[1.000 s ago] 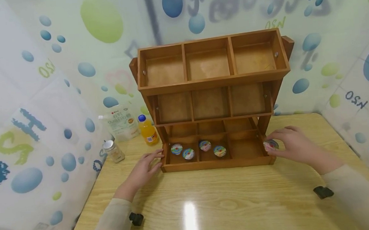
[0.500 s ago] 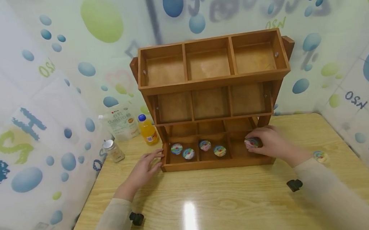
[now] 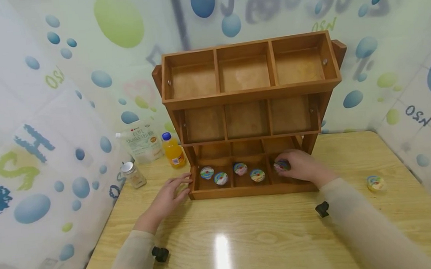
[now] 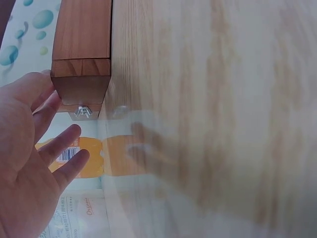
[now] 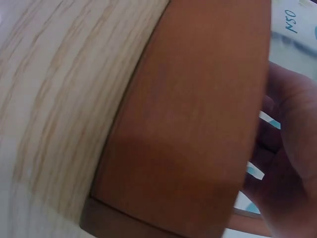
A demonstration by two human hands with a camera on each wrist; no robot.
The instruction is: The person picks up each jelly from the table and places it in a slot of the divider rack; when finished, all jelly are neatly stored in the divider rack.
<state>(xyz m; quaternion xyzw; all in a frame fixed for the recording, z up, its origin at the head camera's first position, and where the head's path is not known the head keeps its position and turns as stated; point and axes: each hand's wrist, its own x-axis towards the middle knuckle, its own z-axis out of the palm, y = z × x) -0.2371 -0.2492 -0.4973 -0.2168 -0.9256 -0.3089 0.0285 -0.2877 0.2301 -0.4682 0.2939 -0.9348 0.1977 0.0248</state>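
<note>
A brown wooden three-tier shelf (image 3: 258, 191) stands at the middle back of the table. In its lowest tier, at the right compartment, my right hand (image 3: 302, 167) pinches a small jelly cup (image 3: 281, 165) with a printed lid. The right wrist view has the shelf's front board (image 5: 183, 99) hiding the cup and fingertips. My left hand (image 3: 169, 200) touches the shelf's lower left end, fingers loosely spread; the left wrist view shows them at the wooden corner (image 4: 81, 44). Two jelly cups sit in the left compartment (image 3: 220, 178) and two in the middle one (image 3: 257, 175).
Another jelly cup (image 3: 376, 183) with a yellowish body lies on the table at the right. Left of the shelf stand an orange drink bottle (image 3: 173, 151), a white pouch (image 3: 142, 143) and a glass jar (image 3: 133, 175) with a silver lid. Patterned walls enclose the table.
My right hand has carried a jelly cup leftward from outside the shelf's right end into the right compartment, toward its divider. The yellowish cup on the table came into sight. My left hand stayed put.
</note>
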